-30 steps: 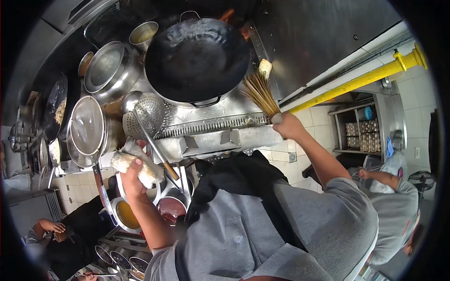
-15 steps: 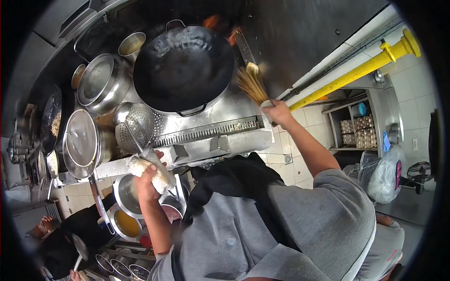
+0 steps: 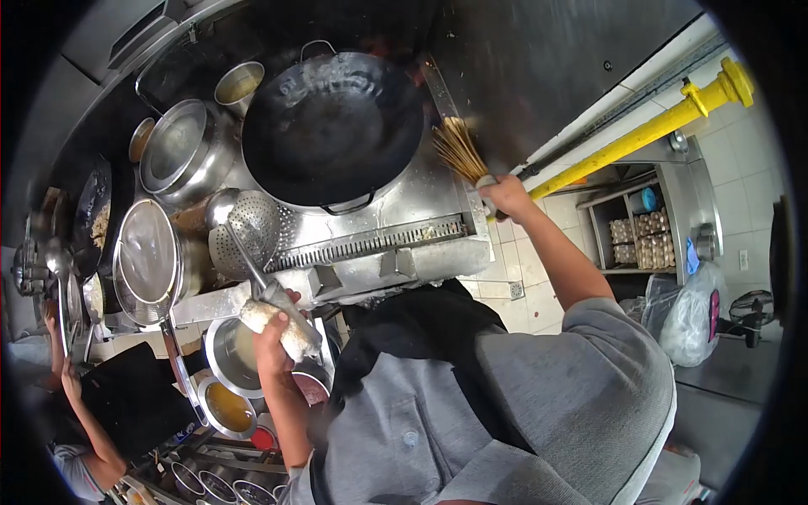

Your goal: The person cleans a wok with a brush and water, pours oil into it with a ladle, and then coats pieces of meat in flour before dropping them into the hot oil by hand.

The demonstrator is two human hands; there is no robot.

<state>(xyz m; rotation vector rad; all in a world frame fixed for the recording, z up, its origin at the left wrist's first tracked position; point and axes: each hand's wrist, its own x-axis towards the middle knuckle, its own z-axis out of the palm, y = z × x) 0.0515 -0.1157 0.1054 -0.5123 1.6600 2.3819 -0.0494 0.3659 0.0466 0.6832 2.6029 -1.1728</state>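
Observation:
My right hand (image 3: 507, 197) is closed around the bound end of a bamboo wok brush (image 3: 460, 151). Its splayed bristles are just right of the big black wok (image 3: 332, 126), over the steel stove edge. A dark curved surface is all that shows inside the wok. My left hand (image 3: 273, 341) grips a folded, stained white cloth (image 3: 296, 338), pressed against the handle of a metal ladle (image 3: 255, 268). The ladle's bowl rests beside a perforated skimmer (image 3: 255, 227). The left fingers are partly hidden by the cloth.
A mesh strainer (image 3: 147, 248) and steel pots (image 3: 181, 147) crowd the stove's left. Below are a pan of yellow liquid (image 3: 229, 408) and a pot (image 3: 231, 353). A yellow pipe (image 3: 623, 135) runs at right. A co-worker's arm (image 3: 93, 421) reaches in at lower left.
My right hand and the brush have shifted slightly right and away from the wok. Flames behind the wok have shrunk. The co-worker at lower left has changed position, arms now raised.

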